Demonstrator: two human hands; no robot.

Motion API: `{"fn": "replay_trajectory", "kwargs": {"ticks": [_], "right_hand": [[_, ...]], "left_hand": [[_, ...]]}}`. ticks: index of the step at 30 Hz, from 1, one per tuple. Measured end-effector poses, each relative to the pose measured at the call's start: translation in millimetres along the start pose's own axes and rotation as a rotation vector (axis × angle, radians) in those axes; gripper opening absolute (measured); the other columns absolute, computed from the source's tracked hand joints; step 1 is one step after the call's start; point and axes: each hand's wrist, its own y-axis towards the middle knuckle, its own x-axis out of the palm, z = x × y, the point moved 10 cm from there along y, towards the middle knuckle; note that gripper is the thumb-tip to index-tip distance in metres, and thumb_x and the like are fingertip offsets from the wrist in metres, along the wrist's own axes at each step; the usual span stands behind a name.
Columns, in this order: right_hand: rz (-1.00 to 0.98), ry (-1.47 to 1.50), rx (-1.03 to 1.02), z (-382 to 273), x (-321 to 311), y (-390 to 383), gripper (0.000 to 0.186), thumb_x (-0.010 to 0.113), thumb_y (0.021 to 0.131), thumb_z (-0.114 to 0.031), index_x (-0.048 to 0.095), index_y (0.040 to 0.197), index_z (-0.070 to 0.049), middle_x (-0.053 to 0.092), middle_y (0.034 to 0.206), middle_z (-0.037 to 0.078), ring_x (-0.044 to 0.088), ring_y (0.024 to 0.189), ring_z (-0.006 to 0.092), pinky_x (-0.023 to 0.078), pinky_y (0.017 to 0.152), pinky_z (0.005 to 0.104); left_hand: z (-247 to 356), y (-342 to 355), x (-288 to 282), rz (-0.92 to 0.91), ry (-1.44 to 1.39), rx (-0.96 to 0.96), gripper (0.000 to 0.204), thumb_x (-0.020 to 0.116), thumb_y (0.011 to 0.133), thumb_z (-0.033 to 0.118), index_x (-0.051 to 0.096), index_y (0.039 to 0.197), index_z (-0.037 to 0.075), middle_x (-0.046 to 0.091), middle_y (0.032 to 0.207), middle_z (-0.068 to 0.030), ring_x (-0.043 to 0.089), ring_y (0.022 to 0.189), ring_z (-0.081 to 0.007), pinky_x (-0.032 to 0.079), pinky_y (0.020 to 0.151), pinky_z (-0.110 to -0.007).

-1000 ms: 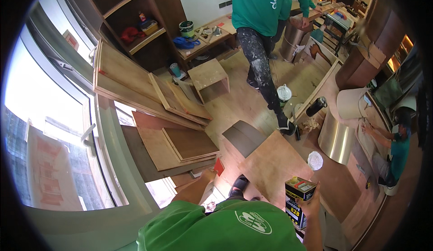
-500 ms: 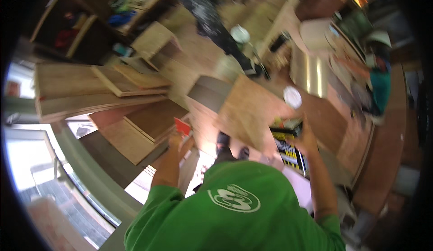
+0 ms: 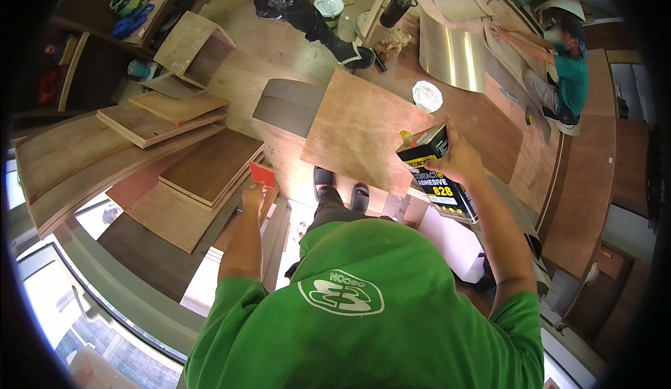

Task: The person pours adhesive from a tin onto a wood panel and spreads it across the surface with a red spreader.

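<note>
My left hand is closed on a thin red flat tool, held low near stacked boards. My right hand grips a rectangular black-and-yellow metal can by its upper corner, tilted, with its top toward the middle. Below and between my hands, a square plywood sheet lies in front of my feet, beside a dark grey sheet. A round white container stands on a brown surface beyond the can.
Stacked boards lean at left by a window. A co-worker crouches at right beside a shiny bent sheet. Another person's legs cross the top, near a lidded bucket and a black bottle.
My view has swung further down onto my body and feet. Both hands appear higher in the picture, still holding the red tool and the can; the standing person now shows only legs.
</note>
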Motion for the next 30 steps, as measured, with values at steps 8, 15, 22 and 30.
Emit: {"fn": "replay_trajectory", "kwargs": {"ticks": [8, 15, 22, 30], "right_hand": [[0.014, -0.104, -0.086, -17.5, -5.9, 13.3, 0.117, 0.082, 0.056, -0.036, 0.021, 0.152, -0.007, 0.063, 0.107, 0.024, 0.063, 0.099, 0.0385, 0.051, 0.084, 0.0425], [-0.005, -0.163, -0.112, -36.0, -12.9, 12.4, 0.115, 0.081, 0.057, -0.037, 0.021, 0.152, -0.009, 0.063, 0.103, 0.024, 0.064, 0.096, 0.0376, 0.051, 0.082, 0.0426], [-0.003, -0.176, -0.117, -46.4, -20.2, 9.0, 0.114, 0.080, 0.057, -0.037, 0.022, 0.152, -0.010, 0.063, 0.102, 0.023, 0.065, 0.096, 0.0379, 0.052, 0.083, 0.0427], [-0.031, -0.207, -0.074, -33.3, -20.0, 5.7, 0.114, 0.081, 0.057, -0.037, 0.023, 0.151, -0.008, 0.063, 0.107, 0.024, 0.065, 0.098, 0.0382, 0.052, 0.085, 0.0423]], "left_hand": [[-9.7, 7.7, -11.7, 0.035, -0.009, -0.011, 0.026, 0.063, 0.091, 0.024, 0.069, 0.089, -0.002, 0.068, 0.080, -0.0074, 0.063, 0.072, -0.0152, 0.049, 0.068, -0.028], [-7.0, 3.4, -1.7, 0.026, 0.013, 0.006, 0.026, 0.064, 0.090, 0.023, 0.069, 0.088, -0.001, 0.068, 0.079, -0.0069, 0.063, 0.072, -0.0147, 0.050, 0.070, -0.029], [-17.0, 8.4, 5.3, 0.006, 0.005, -0.035, 0.028, 0.065, 0.089, 0.026, 0.070, 0.091, -0.002, 0.070, 0.082, -0.0082, 0.064, 0.074, -0.0157, 0.050, 0.072, -0.030], [-15.9, 11.3, 5.6, -0.010, -0.050, -0.026, 0.029, 0.064, 0.090, 0.025, 0.069, 0.092, -0.003, 0.070, 0.086, -0.0092, 0.064, 0.076, -0.0165, 0.050, 0.072, -0.030]]}}
